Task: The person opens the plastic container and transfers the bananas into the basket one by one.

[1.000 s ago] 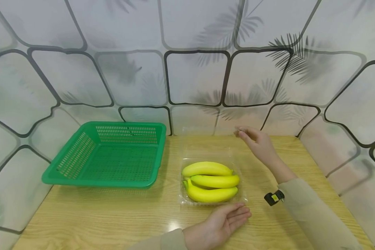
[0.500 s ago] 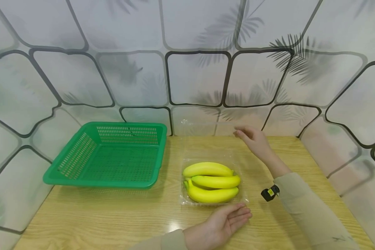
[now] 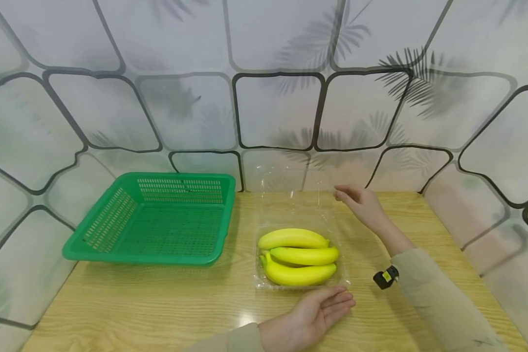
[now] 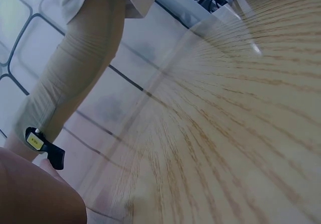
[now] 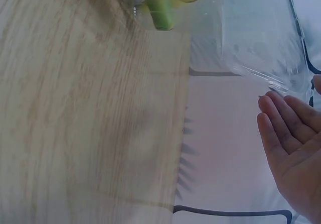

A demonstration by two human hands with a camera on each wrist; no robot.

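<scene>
Three yellow bananas lie in the base of a clear plastic clamshell box on the table. Its see-through lid stands raised at the back, and in the right wrist view the lid rises beside a green banana stem. My right hand is at the lid's right edge, its fingers nearly straight and fingertips close to the lid's corner. Just in front of the box, my left hand lies palm turned up with relaxed, extended fingers, holding nothing.
A green plastic basket with slotted walls stands to the left of the box on the wooden table. A patterned wall rises right behind the table, with side walls left and right. A black wrist device hangs below the right sleeve.
My right hand has let go of the lid's corner and shifted slightly down and right. The lid has changed its tilt and shows more plainly. The left hand and bananas stay put.
</scene>
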